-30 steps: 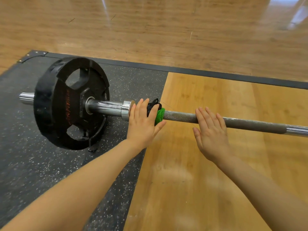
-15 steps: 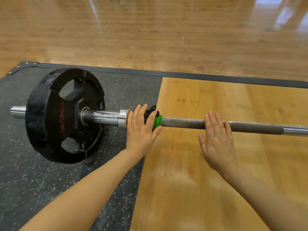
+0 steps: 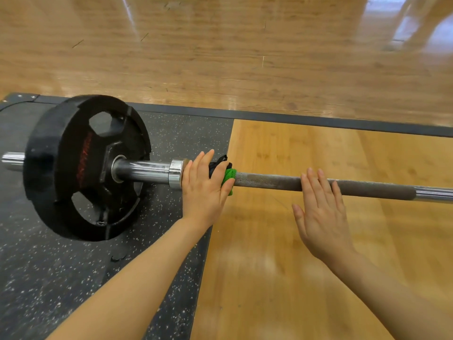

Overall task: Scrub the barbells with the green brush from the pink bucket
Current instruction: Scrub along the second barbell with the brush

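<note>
Barbell (image 3: 269,180) lying across the wooden platform (image 3: 318,148), left hand (image 3: 204,190) gripping the green brush (image 3: 229,176) on the shaft beside the collar, right hand (image 3: 321,209) spread flat, fingers on the bar, black plate (image 3: 73,168) at left

Left hand (image 3: 204,192) palm down, fingers together and extended forward; right hand (image 3: 322,212) beside it, flat, fingers straight, both forearms outstretched.

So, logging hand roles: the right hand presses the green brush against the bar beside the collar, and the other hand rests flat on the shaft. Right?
Not quite: the left hand presses the green brush; the right hand rests flat on the shaft, per the head view.
</note>
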`<act>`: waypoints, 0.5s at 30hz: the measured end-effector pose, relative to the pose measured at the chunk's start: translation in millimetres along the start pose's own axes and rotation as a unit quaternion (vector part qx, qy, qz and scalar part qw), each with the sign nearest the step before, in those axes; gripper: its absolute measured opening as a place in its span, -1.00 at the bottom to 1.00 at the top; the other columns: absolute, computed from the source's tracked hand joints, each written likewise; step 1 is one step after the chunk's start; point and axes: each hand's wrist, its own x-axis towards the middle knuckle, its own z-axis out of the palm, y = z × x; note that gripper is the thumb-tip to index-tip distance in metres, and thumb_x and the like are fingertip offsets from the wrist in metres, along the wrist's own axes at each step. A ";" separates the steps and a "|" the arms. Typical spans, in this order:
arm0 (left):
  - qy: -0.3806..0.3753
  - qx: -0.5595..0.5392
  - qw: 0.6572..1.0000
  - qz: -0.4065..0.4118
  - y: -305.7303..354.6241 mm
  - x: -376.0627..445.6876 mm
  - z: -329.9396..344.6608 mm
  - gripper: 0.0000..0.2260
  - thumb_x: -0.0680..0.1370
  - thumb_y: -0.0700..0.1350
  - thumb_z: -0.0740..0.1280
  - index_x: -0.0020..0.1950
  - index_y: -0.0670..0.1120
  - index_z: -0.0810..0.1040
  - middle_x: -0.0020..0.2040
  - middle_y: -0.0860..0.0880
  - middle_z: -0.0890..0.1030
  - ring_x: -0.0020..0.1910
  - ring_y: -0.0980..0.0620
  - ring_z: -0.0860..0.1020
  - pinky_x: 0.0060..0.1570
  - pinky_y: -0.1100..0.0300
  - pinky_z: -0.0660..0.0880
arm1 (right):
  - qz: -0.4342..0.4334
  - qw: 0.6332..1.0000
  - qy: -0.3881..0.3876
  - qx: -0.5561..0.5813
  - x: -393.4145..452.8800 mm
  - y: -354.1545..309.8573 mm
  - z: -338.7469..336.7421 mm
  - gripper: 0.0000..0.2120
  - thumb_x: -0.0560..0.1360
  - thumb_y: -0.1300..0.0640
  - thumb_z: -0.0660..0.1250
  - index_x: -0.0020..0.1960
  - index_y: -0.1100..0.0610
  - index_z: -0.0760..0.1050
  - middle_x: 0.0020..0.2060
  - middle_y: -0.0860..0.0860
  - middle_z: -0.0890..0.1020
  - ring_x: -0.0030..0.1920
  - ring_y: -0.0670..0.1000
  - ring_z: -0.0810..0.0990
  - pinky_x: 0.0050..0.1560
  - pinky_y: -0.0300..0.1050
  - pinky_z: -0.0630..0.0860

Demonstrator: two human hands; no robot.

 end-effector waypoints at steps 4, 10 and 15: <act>-0.008 0.004 1.000 -0.001 -3.1 18.2 5.9 -0.58 0.61 0.12 0.05 0.26 -0.08 0.52 0.37 -0.17 0.41 0.39 -0.21 0.31 0.41 -0.08 0.05 | 0.004 1.000 0.002 0.004 14.0 6.0 4.9 -0.43 0.62 -0.02 -0.03 0.53 0.26 0.14 0.52 0.15 0.18 0.54 0.13 0.08 0.50 0.15 0.03; -0.002 -0.001 1.000 -0.007 -4.9 43.1 19.0 -0.60 0.62 0.10 0.06 0.25 -0.10 0.53 0.35 -0.18 0.43 0.40 -0.21 0.31 0.42 -0.10 0.06 | 0.012 1.000 0.006 0.009 28.6 12.0 11.4 -0.44 0.62 -0.01 -0.03 0.53 0.26 0.15 0.52 0.15 0.19 0.54 0.14 0.08 0.50 0.15 0.03; 0.018 -0.016 1.000 -0.002 -5.7 58.5 32.6 -0.61 0.63 0.07 0.07 0.26 -0.12 0.52 0.38 -0.19 0.41 0.45 -0.21 0.25 0.46 -0.15 0.02 | 0.014 1.000 0.005 0.015 42.3 16.1 16.7 -0.44 0.61 0.00 -0.03 0.52 0.27 0.17 0.51 0.15 0.21 0.53 0.14 0.10 0.49 0.13 0.03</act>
